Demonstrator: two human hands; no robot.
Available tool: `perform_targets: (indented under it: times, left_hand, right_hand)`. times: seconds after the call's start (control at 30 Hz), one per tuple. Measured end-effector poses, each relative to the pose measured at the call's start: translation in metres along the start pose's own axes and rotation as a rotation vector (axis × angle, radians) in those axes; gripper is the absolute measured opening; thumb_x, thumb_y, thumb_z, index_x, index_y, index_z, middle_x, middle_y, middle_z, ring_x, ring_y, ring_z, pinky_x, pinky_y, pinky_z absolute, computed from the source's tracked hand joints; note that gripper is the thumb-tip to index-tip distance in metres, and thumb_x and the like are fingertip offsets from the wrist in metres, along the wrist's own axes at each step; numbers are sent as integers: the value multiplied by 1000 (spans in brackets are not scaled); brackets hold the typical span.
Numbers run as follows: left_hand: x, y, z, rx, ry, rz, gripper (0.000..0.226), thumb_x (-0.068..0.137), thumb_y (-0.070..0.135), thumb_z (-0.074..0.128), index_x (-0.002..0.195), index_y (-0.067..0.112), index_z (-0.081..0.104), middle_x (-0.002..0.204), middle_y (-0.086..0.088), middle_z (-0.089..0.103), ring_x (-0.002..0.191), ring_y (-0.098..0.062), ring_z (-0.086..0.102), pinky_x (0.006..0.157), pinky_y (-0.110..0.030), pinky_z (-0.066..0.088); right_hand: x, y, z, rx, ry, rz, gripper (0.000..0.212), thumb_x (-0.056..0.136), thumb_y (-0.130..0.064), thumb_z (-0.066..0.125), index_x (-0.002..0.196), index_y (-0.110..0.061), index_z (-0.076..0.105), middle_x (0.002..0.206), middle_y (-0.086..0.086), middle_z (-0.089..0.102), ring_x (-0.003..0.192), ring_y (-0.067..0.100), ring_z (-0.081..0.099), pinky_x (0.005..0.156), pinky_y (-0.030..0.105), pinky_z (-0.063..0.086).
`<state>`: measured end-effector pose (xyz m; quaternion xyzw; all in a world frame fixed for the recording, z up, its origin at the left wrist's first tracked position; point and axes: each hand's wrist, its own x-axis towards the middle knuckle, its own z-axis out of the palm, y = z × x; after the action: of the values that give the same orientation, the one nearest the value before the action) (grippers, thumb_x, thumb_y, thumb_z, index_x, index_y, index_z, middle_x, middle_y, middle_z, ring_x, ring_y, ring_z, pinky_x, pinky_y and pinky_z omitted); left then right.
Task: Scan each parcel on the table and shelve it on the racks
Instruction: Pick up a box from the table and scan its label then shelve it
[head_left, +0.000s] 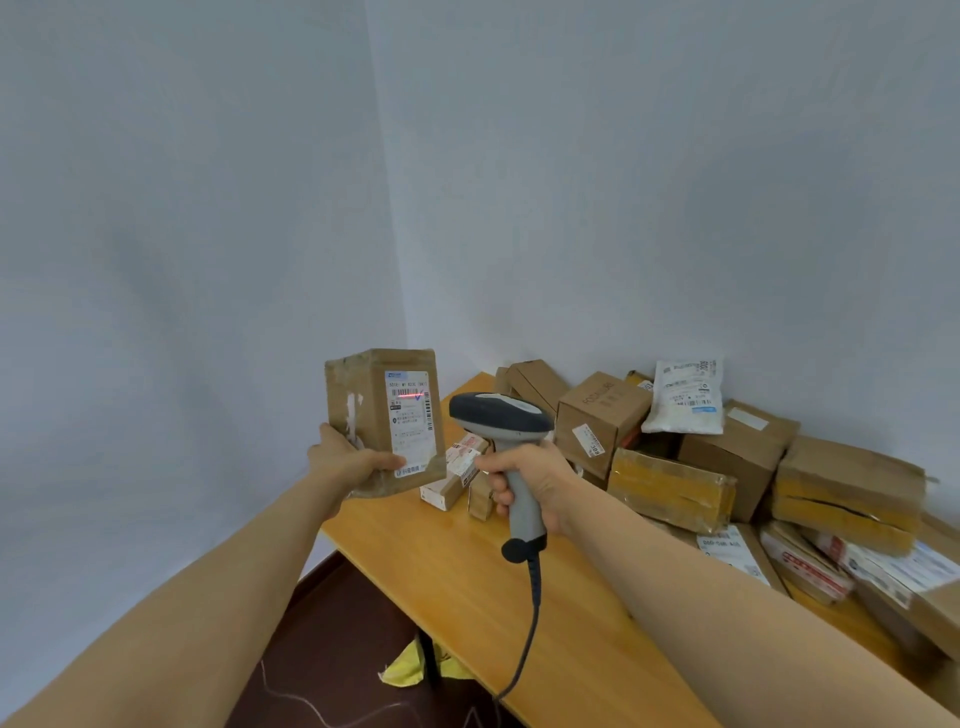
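My left hand (349, 461) grips a small brown cardboard parcel (370, 410) by its lower end and holds it upright above the table's left end. Its white shipping label faces me, and a red scan line lies across the barcode near the label's top. My right hand (530, 480) grips the grey handle of a barcode scanner (501, 415), whose dark head points left at the label from a short distance. The scanner's cable hangs down past the table's front edge.
A wooden table (519, 597) stands in a corner of pale walls. Several cardboard boxes (602, 415) and a white poly mailer (684, 397) are piled along its back and right side. Dark floor, a yellow bag (408, 670) and a thin wire lie below the table.
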<state>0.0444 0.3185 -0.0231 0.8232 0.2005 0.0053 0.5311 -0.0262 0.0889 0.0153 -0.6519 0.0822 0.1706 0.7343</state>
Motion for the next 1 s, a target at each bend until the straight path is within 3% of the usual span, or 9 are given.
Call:
perform_targets:
  times: [0.2,0.47,0.6,0.73,0.83,0.9,1.0]
  left_hand:
    - [8,-9,-6,45,26,10,87,51,19,94,116,14,37,122,-14,49,107,-31,56,81,-41,56]
    - [4,-14,-13,22,26,12,84,52,17,94,113,16,37,122,-14,48,109,-30,54,84,-41,55]
    - [-13,-14,-22,-220,-177,-41,67,65,6,86,117,13,45,114,-7,63,96,-23,64,69,-32,54]
    - [-30,-21,-40,-363,-412,-113,58,72,11,78,125,16,54,109,-4,71,101,-21,66,72,-34,54]
    - [-40,-38,-56,-423,-455,-158,55,72,17,76,124,19,58,108,-2,73,105,-21,65,77,-36,54]
    - [-47,-52,-68,-470,-454,-189,54,71,18,75,122,20,60,109,-3,73,107,-22,64,82,-39,54]
    - [-64,-77,-88,-522,-389,-238,55,68,19,75,122,20,61,113,-4,71,111,-25,62,88,-42,52]
  right_hand:
    - [-1,-3,4,0,10,21,13,83,-6,69,74,-8,60,56,6,51,46,15,42,49,26,41]
    - [0,1,12,5,-8,28,12,82,-8,70,76,-8,60,57,6,53,45,15,44,48,25,43]
    - [9,8,21,114,-5,16,13,81,-9,74,88,-4,64,66,14,63,46,17,48,50,27,46]
    - [26,17,36,198,113,35,15,81,-8,75,90,-2,65,68,12,65,48,16,51,51,27,45]
    - [37,30,49,192,172,49,16,80,-11,77,91,-5,66,77,10,64,59,18,55,54,28,45]
    - [42,43,63,175,133,54,25,78,-13,79,99,-8,66,89,10,68,73,22,60,57,30,46]
    - [42,63,92,177,38,78,19,75,-11,81,89,-13,68,93,9,71,79,23,63,61,32,49]
